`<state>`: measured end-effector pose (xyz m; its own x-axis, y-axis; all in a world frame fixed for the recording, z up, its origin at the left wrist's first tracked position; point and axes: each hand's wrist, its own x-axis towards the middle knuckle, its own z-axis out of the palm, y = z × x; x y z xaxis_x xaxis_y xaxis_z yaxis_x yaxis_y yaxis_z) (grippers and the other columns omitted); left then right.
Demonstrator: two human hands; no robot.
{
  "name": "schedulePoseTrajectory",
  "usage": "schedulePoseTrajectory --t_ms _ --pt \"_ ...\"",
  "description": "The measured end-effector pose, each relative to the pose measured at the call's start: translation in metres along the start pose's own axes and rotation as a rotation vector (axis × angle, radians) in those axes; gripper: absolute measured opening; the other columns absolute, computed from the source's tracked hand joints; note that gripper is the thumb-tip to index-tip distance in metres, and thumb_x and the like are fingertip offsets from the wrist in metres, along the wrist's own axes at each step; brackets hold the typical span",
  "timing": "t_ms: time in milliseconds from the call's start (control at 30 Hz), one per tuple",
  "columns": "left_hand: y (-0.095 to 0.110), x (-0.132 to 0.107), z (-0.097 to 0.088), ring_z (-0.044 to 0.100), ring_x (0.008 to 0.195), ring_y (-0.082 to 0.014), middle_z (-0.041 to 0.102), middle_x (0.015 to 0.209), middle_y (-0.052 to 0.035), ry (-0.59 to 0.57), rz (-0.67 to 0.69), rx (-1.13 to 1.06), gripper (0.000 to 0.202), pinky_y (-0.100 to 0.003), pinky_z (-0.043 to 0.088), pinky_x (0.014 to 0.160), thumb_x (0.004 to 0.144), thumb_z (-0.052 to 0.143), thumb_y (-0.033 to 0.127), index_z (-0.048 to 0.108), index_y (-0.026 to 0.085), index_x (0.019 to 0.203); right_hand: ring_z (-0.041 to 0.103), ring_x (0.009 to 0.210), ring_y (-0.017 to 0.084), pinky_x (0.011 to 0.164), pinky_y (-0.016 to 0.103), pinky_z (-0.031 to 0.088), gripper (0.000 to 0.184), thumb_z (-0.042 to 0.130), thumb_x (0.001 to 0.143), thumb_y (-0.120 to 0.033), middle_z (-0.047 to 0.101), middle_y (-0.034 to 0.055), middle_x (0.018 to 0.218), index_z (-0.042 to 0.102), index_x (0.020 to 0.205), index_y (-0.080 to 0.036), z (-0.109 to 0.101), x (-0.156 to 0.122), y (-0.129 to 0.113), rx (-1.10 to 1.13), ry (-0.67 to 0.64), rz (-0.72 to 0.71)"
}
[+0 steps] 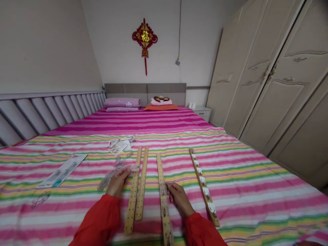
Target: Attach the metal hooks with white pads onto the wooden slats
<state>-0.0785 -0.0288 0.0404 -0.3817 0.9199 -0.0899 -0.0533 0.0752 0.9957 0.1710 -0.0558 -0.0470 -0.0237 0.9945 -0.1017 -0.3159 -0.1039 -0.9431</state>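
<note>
My left hand (pixel 118 180) is closed on a crumpled clear plastic bag (pixel 109 178), just left of two perforated wooden strips. The longer strip (pixel 133 198) lies beside the shorter strip (pixel 142 189). My right hand (pixel 179 197) has its fingers curled in a pinch at the right edge of a middle wooden strip (pixel 160 171). Small metal fittings (pixel 164 212) sit along the near half of that strip. Whatever is between the right fingertips is too small to make out. Farther right lies a wooden strip (pixel 198 176) carrying a row of white round-ended pieces (pixel 205 191).
Everything lies on a striped bedspread (pixel 243 191). Opened packaging (pixel 121 145) is piled beyond my left hand. A flat package (pixel 63 171) and thin wire loops (pixel 41 199) lie at left. Folded bedding (pixel 122 103) rests by the headboard (pixel 166 89); a wardrobe (pixel 256 78) stands right.
</note>
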Motion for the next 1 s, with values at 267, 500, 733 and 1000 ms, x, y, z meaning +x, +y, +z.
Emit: schedulePoseTrajectory --t_ms 267,500,733,1000 --pt "0.010 -0.044 0.042 0.062 0.065 -0.0150 0.068 0.069 -0.0021 -0.378 -0.034 0.042 0.038 -0.026 0.046 0.064 0.053 0.075 0.043 0.065 0.014 0.076 0.037 0.035 0.003 0.032 0.016 0.021 0.034 0.073 0.063 -0.042 0.057 -0.0037 0.056 0.069 0.080 -0.014 0.008 -0.003 -0.023 0.112 0.044 -0.021" --pt "-0.006 -0.045 0.079 0.061 0.067 -0.0151 0.069 0.068 -0.0035 -0.421 0.009 0.008 0.036 -0.026 0.046 0.067 0.051 0.076 0.042 0.067 0.013 0.071 0.050 0.042 0.009 0.043 0.021 0.038 0.029 0.076 0.061 -0.037 0.061 -0.0008 0.050 0.073 0.078 -0.013 0.019 0.001 -0.045 0.086 -0.056 -0.073" --pt "-0.024 -0.030 0.098 0.055 0.050 -0.0091 0.062 0.055 0.0021 -0.344 -0.132 -0.104 0.046 -0.020 0.041 0.051 0.043 0.082 0.032 0.066 0.012 0.082 0.050 0.041 0.009 0.042 0.021 0.037 0.024 0.077 0.058 -0.032 0.061 -0.0010 0.047 0.070 0.071 -0.014 0.019 0.016 -0.041 0.100 -0.012 -0.091" --pt "-0.039 -0.017 0.106 0.057 0.051 -0.0084 0.065 0.059 -0.0002 -0.269 -0.180 -0.010 0.019 -0.020 0.047 0.052 0.056 0.077 0.023 0.067 0.013 0.069 0.048 0.043 0.009 0.043 0.020 0.034 0.017 0.075 0.054 -0.027 0.061 -0.0016 0.049 0.068 0.064 -0.015 0.019 0.033 -0.027 0.038 0.075 -0.091"
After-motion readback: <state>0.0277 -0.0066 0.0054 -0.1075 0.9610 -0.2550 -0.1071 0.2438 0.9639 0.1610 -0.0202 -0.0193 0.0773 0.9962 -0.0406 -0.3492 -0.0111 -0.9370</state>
